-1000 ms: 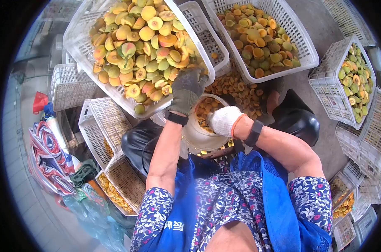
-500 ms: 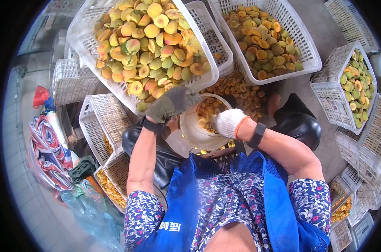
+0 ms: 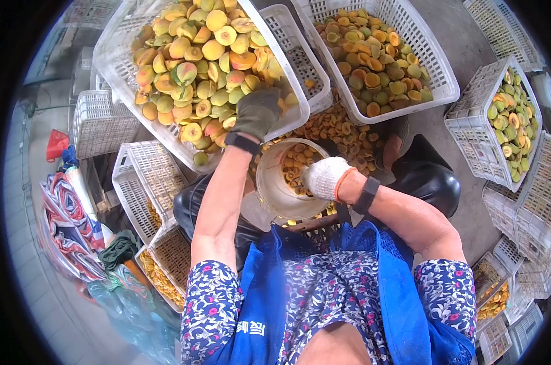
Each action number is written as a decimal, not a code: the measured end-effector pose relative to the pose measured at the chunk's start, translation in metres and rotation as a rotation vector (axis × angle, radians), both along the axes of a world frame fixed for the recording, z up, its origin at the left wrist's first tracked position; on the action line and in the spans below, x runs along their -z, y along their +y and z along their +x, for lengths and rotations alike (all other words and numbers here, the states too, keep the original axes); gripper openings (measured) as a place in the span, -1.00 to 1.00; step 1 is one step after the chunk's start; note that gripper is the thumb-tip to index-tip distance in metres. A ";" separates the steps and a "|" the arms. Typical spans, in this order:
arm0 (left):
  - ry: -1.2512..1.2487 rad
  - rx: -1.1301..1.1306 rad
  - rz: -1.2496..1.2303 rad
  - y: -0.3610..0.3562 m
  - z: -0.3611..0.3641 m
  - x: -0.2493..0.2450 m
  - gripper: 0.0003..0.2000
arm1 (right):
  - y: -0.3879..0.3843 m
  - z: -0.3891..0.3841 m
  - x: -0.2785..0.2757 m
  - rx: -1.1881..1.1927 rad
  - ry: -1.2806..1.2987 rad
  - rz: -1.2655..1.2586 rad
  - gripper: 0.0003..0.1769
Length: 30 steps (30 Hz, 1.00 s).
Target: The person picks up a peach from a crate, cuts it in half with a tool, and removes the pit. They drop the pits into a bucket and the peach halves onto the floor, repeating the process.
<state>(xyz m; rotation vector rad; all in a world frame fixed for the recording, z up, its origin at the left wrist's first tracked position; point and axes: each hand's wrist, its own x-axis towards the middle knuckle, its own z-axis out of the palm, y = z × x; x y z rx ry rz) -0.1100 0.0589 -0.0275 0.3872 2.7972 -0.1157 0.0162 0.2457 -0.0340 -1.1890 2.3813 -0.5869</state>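
Observation:
My left hand [image 3: 260, 112], in a dark green glove, reaches over the near right corner of a white crate [image 3: 287, 76] heaped with halved peaches [image 3: 205, 76]. Its fingertips are smeared and partly lost among the fruit. My right hand [image 3: 326, 178] wears a white knit glove and is curled closed above the right side of a pale bucket [image 3: 269, 191]. Whatever it holds is hidden by the glove. Inside the bucket lie small orange fruit pieces [image 3: 295, 161].
A second white crate [image 3: 403, 112] of peach halves stands ahead on the right. Cut pieces [image 3: 342, 134] lie heaped behind the bucket. More crates flank me: a lattice one [image 3: 160, 176] at left, a full one [image 3: 473, 140] at right. Plastic sheeting [image 3: 75, 225] lies on the left.
My left hand has moved from beside the bucket's rim up onto the peaches at the crate's corner. My right hand stays at the bucket. The whole view has shifted slightly.

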 end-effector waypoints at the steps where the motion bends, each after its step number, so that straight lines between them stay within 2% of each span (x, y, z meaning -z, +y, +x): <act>1: -0.024 -0.012 0.015 -0.003 0.006 -0.009 -0.65 | 0.000 -0.004 -0.005 0.008 -0.049 0.014 -0.80; 2: -0.024 -0.009 0.009 -0.008 0.013 -0.008 -0.65 | 0.000 -0.007 -0.007 0.016 -0.098 0.026 -0.80; 4: 0.215 -0.044 0.240 -0.021 0.027 0.002 -0.63 | 0.004 -0.012 -0.005 0.047 -0.073 -0.053 -0.80; 5: 0.218 -0.045 0.236 -0.026 0.032 0.000 -0.63 | 0.006 -0.015 -0.003 0.073 -0.050 -0.127 -0.81; 6: 0.181 -0.150 0.362 -0.032 0.036 -0.002 -0.61 | 0.004 -0.019 0.002 0.144 -0.084 -0.184 -0.81; 7: 0.146 -0.258 0.487 -0.037 0.040 -0.003 -0.60 | 0.007 -0.026 0.004 0.130 -0.081 -0.217 -0.80; 8: 0.154 -0.264 0.483 -0.041 0.043 -0.006 -0.60 | 0.009 -0.035 0.000 0.113 -0.078 -0.251 -0.79; 9: 0.066 -0.389 0.775 -0.045 0.047 -0.009 -0.59 | 0.009 -0.042 -0.016 0.151 -0.084 -0.309 -0.75; 10: -0.026 -0.514 1.070 -0.049 0.054 -0.013 -0.59 | 0.010 -0.049 -0.036 0.261 -0.250 -0.211 -0.69; 11: -0.148 -0.704 1.206 -0.034 0.066 -0.048 -0.61 | 0.005 -0.049 -0.035 0.316 -0.281 -0.352 -0.66; 12: -0.136 -0.715 1.209 -0.031 0.074 -0.050 -0.61 | 0.001 -0.050 -0.033 0.371 -0.312 -0.493 -0.62; 13: -0.151 -0.810 1.557 -0.030 0.080 -0.052 -0.62 | -0.003 -0.050 -0.034 0.358 -0.311 -0.492 -0.62; 14: -0.165 -0.893 1.908 -0.028 0.084 -0.053 -0.64 | -0.008 -0.048 -0.035 0.366 -0.180 -0.548 -0.61; 15: -0.197 -0.933 2.061 -0.023 0.088 -0.059 -0.64 | -0.011 -0.046 -0.036 0.375 -0.050 -0.604 -0.59; 22: -0.069 -0.727 2.100 -0.010 0.096 -0.059 -0.62 | -0.026 -0.041 -0.023 0.390 0.163 -0.612 -0.64; 26: -0.143 -0.741 2.252 -0.004 0.097 -0.049 -0.60 | -0.026 -0.040 -0.017 0.427 0.126 -0.590 -0.70; 28: -0.114 -0.732 2.234 0.002 0.101 -0.052 -0.58 | -0.024 -0.042 -0.013 0.233 0.574 -0.402 -0.77; 30: -0.093 -0.715 2.176 0.008 0.104 -0.051 -0.56 | -0.025 -0.039 -0.009 0.248 0.591 -0.354 -0.79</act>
